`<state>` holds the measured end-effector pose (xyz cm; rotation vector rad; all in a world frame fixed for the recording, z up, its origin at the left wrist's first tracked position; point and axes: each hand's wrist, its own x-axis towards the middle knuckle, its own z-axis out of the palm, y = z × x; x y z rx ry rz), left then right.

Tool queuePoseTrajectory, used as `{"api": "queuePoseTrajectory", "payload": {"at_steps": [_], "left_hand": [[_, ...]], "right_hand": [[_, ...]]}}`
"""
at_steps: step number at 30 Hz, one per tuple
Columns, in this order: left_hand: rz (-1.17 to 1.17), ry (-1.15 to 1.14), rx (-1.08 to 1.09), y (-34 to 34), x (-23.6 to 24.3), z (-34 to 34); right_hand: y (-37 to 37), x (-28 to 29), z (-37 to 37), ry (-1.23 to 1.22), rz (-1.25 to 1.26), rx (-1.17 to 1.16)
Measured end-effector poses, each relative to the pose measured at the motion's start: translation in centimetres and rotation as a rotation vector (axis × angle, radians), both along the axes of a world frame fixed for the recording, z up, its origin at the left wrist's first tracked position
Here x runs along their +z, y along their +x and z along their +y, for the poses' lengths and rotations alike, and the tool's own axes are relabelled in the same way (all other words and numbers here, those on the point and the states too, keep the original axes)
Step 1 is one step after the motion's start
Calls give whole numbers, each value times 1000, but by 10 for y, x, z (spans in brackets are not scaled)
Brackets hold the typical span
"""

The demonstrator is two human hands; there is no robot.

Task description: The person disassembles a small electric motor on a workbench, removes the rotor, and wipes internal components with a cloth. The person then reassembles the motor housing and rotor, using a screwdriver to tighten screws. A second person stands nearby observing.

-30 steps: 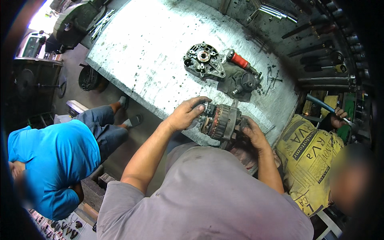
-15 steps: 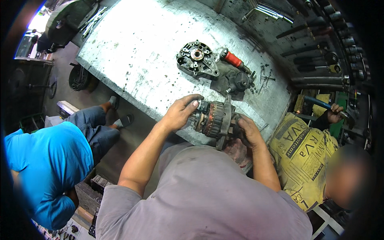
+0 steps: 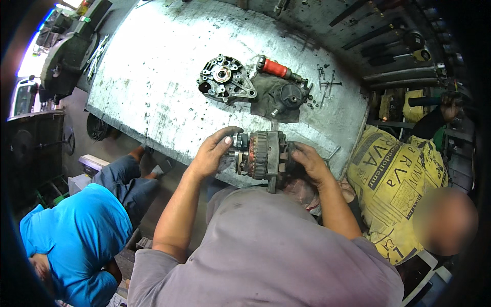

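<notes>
Both hands, the left hand (image 3: 210, 153) and the right hand (image 3: 308, 162), have their fingers closed around an alternator (image 3: 261, 153) at the counter's (image 3: 153, 77) near edge.

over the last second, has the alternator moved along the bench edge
No. The alternator sits at the bench edge below the rag, as before.

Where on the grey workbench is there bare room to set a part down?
The wide left half of the grey metal workbench, left of the silver alternator end housing, is bare. The right side is crowded: dark rag, red-handled tool, loose screws.
</notes>
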<state>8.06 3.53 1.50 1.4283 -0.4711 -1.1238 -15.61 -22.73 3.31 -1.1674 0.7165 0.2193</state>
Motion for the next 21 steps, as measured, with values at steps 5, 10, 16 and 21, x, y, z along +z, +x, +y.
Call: {"api": "queuePoseTrajectory", "payload": {"at_steps": [5,10,16,21], "left_hand": [[-30,-18,-24,3,-1,0],[-35,-1,-46,4,-4,3],[-69,-55,-56,5,-7,6],[-115,-135,-98,11,-9,9]], "right_hand": [[0,-4,-1,15,-13,3],[-2,1,-4,2,12,32],[-5,-2,-2,-127,-18,77],[-9,-3,2,-103,-28,37]]}}
